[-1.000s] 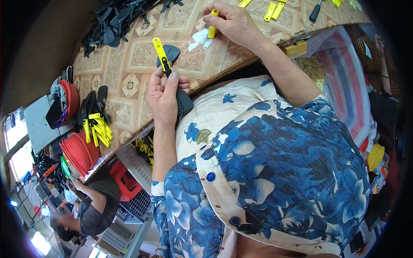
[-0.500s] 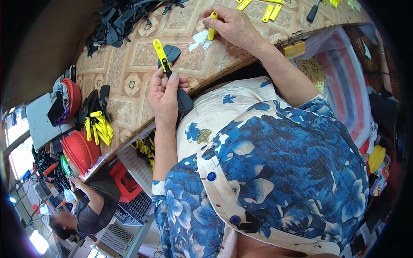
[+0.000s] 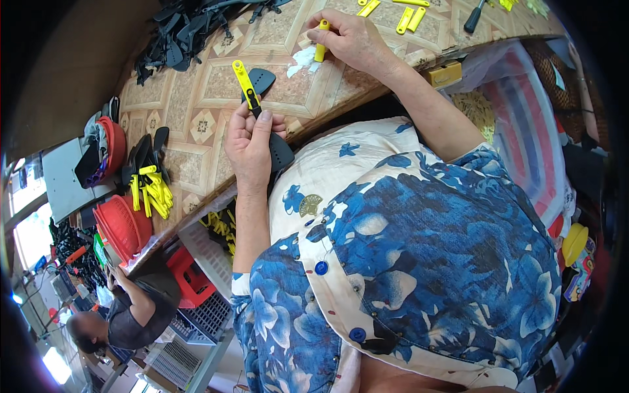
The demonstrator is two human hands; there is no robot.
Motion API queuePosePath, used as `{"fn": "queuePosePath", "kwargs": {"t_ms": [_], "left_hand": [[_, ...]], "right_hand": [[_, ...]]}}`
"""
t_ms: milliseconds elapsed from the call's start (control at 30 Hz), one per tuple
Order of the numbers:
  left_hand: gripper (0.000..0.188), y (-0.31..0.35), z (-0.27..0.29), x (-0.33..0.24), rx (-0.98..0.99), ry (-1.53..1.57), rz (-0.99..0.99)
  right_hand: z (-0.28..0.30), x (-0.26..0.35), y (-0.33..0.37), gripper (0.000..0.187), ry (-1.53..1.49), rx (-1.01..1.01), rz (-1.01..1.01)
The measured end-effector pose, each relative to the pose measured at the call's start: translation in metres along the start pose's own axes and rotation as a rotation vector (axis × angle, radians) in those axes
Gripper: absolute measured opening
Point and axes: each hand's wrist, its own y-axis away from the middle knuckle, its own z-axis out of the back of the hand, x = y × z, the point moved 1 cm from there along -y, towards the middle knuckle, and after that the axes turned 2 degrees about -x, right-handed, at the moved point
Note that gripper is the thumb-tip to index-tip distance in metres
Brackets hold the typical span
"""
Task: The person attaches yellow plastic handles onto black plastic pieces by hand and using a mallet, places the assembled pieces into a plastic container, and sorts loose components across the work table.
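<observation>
Little chg (work seemingly paused): L hand (image 3: 251, 145) grips yellow-black handle (image 3: 244, 80) left of white patch (image 3: 301, 61), R hand (image 3: 357, 40) pinches yellow strip (image 3: 320, 51) beside it.

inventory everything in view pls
Patterned table: one, brown, across top
Black-fitted handle: one, yellow, in left grip
Plain handle: one, yellow, in right grip
Paddle blades: two, grey, by left grip
Powdery patch: one, white, near plain handle
Loose strips: at least four, yellow, top right
Black-handled tool: one, black, top right
Parts heap: one, black, top left
Paddle bundle: one, yellow and black, left
Baskets: at least two, red, left
Stool: one, red, lower left
Left grip: one, bare, upper left
Right grip: one, bare, top
</observation>
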Motion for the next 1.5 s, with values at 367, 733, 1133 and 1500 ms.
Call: {"fn": "queuePosePath", "kwargs": {"t_ms": [367,733,1133,1500], "left_hand": [[0.031,0.0,-0.002,0.001,-0.011,-0.019,-0.003],[0.03,0.0,-0.002,0.001,-0.015,-0.02,-0.008],[0.034,0.0,-0.003,-0.001,0.001,-0.003,0.0],[0.031,0.002,0.001,0.003,0.0,-0.003,-0.02]], "right_hand": [[-0.003,-0.008,-0.001,0.026,0.075,-0.042,0.078],[0.014,0.018,-0.004,0.022,-0.072,-0.063,-0.004],[0.016,0.027,-0.003,0.022,-0.102,-0.036,-0.076],[0.01,0.025,-0.004,0.023,-0.084,-0.05,-0.051]]}}
